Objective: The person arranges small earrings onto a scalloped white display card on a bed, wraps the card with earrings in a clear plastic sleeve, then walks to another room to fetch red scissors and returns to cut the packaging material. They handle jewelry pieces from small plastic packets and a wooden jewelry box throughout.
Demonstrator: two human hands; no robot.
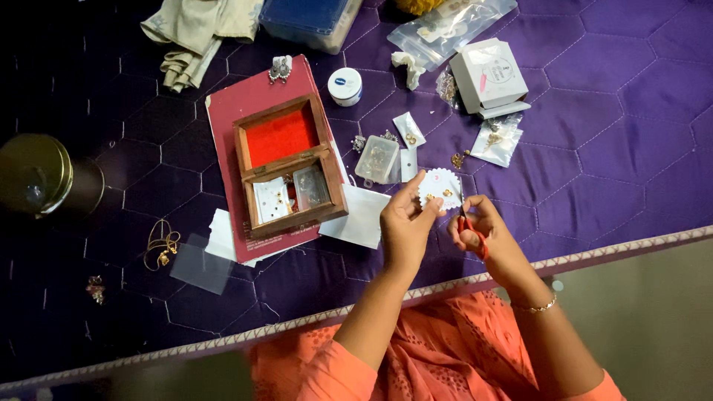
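Head view: the left hand (pixel 405 223) is pinching a round scalloped white earring card (pixel 440 189) by its left edge, thumb and fingers closed on it, and is holding it above the purple quilted bedspread (pixel 609 171). The right hand (pixel 483 230) is closing around small red-handled scissors (pixel 471 234), which are sitting just below and to the right of the card; whether the blades are touching the card cannot be told. Small gold studs are showing on the card's face. Just left of the hands, an open wooden jewellery box (pixel 290 167) with red lining is resting on a red folder (pixel 245 111), with a white paper sheet (pixel 362 215) lying between box and hands. Beyond the card, a small clear plastic case (pixel 377 158), a white carton (pixel 489 76) and a white-and-blue cream jar (pixel 345 86) are lying well apart from the grip. A gold chain (pixel 161 245) is lying far left. The scissor blades are largely hidden by the fingers.
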